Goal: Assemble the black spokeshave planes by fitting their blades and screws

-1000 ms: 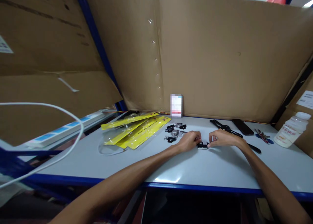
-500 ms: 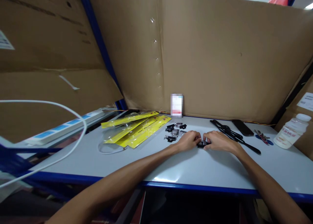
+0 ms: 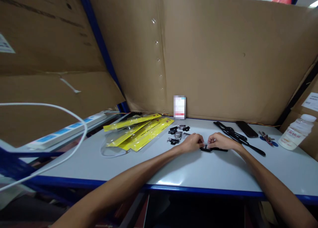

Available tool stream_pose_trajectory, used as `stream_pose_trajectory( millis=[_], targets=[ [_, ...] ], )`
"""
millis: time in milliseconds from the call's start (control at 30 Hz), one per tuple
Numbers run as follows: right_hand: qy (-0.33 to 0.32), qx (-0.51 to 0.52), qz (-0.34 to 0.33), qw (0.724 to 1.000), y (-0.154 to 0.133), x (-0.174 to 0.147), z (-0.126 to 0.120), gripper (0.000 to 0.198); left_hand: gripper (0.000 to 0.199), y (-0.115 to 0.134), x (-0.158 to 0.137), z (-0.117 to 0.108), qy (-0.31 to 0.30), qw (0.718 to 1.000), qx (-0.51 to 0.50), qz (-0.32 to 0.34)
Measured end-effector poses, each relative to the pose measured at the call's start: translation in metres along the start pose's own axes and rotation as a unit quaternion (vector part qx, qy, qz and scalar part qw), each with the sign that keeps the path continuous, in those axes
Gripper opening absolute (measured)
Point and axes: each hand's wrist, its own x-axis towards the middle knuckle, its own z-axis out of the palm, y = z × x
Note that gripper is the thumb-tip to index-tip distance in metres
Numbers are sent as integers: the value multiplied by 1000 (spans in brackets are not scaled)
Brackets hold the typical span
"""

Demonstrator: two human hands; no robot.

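A small black part (image 3: 205, 149) with a short upright stub lies on the table between my hands. A long black handle (image 3: 220, 150) runs from it under my right hand. My left hand (image 3: 191, 143) is closed in a pinch, its fingertips at the part's left end. My right hand (image 3: 220, 141) is pinched beside the stub, and what its fingertips grip is too small to make out. Left of my hands lie several small black clips (image 3: 174, 141) and clear or shiny pieces (image 3: 178, 135). Several black long-handled pieces (image 3: 231, 133) lie behind my right hand.
Yellow blister packs (image 3: 141, 135) are piled at the left. A lit phone (image 3: 179, 107) leans on the cardboard wall (image 3: 211, 55). A dark phone (image 3: 246, 129), keys (image 3: 267, 138) and a white bottle (image 3: 296, 133) stand or lie right. A power strip (image 3: 69, 130) and white cable (image 3: 85, 132) are left.
My right hand has lifted slightly off the black part and its fingers have drawn together. More of the part, its upright stub and the handle now shows.
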Motion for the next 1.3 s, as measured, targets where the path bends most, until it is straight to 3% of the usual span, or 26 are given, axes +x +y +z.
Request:
stream_pose_trajectory(
  millis=[167,567,667,767,900,1067,1167,1300],
  targets=[
    [-7,47,13,999,4,5,3,16,13,1,0,1,-4,1000,-2,0],
    [-1,37,-4,999,1,4,2,17,11,-2,1,4,-1,1000,1,10],
    [-4,69,25,997,5,5,4,20,12,3,0,2,13,1000,2,15],
    [1,109,58,992,13,8,9,21,21,5,-1,-16,66,997,14,21],
    [15,129,59,990,22,12,12,11,24,-13,-4,-64,175,982,66,18],
    [10,120,63,991,22,12,10,7,26,-57,-21,-108,138,984,113,9],
    [25,106,58,992,22,11,9,6,28,-76,-32,-109,115,982,149,3],
    [41,115,41,992,22,9,8,9,25,-83,-41,-101,65,982,179,12]
  ],
)
